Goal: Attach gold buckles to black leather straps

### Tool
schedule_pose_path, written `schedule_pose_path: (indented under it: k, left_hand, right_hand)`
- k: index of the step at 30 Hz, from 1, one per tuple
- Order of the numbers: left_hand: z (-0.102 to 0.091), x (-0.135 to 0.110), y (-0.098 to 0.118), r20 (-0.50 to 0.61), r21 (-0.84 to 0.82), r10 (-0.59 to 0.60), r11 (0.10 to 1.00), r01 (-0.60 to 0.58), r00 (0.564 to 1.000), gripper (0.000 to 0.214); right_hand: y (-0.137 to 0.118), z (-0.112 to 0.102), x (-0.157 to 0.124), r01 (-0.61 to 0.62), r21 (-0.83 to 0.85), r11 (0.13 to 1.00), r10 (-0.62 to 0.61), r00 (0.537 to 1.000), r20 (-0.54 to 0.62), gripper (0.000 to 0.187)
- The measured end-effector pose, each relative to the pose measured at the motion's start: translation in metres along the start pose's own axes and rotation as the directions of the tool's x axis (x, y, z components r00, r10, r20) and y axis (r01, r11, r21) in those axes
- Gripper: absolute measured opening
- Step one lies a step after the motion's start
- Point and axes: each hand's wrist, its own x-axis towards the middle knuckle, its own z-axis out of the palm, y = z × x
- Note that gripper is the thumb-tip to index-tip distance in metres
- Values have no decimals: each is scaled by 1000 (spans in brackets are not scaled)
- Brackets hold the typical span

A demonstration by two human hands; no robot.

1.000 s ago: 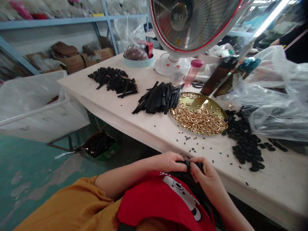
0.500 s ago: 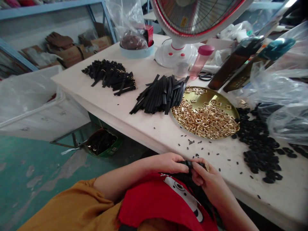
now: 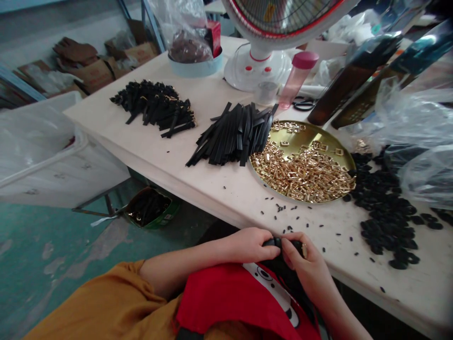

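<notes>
Over my lap, at the table's front edge, my left hand (image 3: pixel 255 244) and my right hand (image 3: pixel 300 252) meet, both closed on one black strap (image 3: pixel 273 242). A gold buckle (image 3: pixel 304 249) pokes out by the fingers of my right hand. Much of the strap is hidden by my fingers. Beyond my hands, a round gold tray (image 3: pixel 327 130) holds a heap of small gold buckles (image 3: pixel 300 174). A pile of flat black straps (image 3: pixel 231 137) lies against the tray's left side. Farther left are bundled black straps with gold buckles (image 3: pixel 155 108).
Small black rings (image 3: pixel 385 212) are heaped right of the tray, beside clear plastic bags (image 3: pixel 428 174). Behind stand a white fan (image 3: pixel 256 71), a pink bottle (image 3: pixel 299 78) and black scissors (image 3: pixel 303 103). Tiny black bits are scattered near the table edge. A white bin (image 3: pixel 60 172) stands left.
The view has shifted slightly. Both hands stay together on the strap, with the fingers a little repositioned and less of the gold buckle showing.
</notes>
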Motion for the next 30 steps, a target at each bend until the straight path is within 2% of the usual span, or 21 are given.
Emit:
schedule_pose_path:
  k: [3,6,9,14,17,19,22,25,27,30]
  left_hand:
    - [-1,0,5,-121,244,29,970,2,992,31]
    - [1,-1,8,-211,445,73,895,29,975,36]
    - [7,1,9,-239,525,101,850,41,966,34]
    - [23,5,11,-307,559,85,822,108,948,33]
    - [24,6,12,-301,488,56,867,103,952,34]
    - [17,6,12,-242,376,29,924,66,970,31]
    - [1,4,12,-26,30,-30,999,31,999,30]
    - [-9,3,12,151,-280,-18,958,61,988,28]
    - [-11,2,11,176,-339,0,939,60,984,29]
    - [-8,4,10,197,-332,-27,939,93,980,30]
  right_hand:
    - [2,4,3,-100,231,968,100,995,13,26]
    - [1,4,2,-140,335,932,126,990,64,26]
    - [0,1,-1,-129,260,957,117,991,63,28]
    - [5,3,-2,-22,69,997,30,993,-112,26]
    - [8,4,0,-12,60,998,20,989,-148,26]
    - [8,2,1,-24,116,993,35,995,-89,26]
    - [5,-5,1,-48,253,966,34,998,58,25]
    - [2,-13,0,-50,290,956,8,990,142,25]
    - [3,-18,0,-21,237,971,-18,987,160,24]
    - [8,-24,-1,65,130,989,-88,979,186,21]
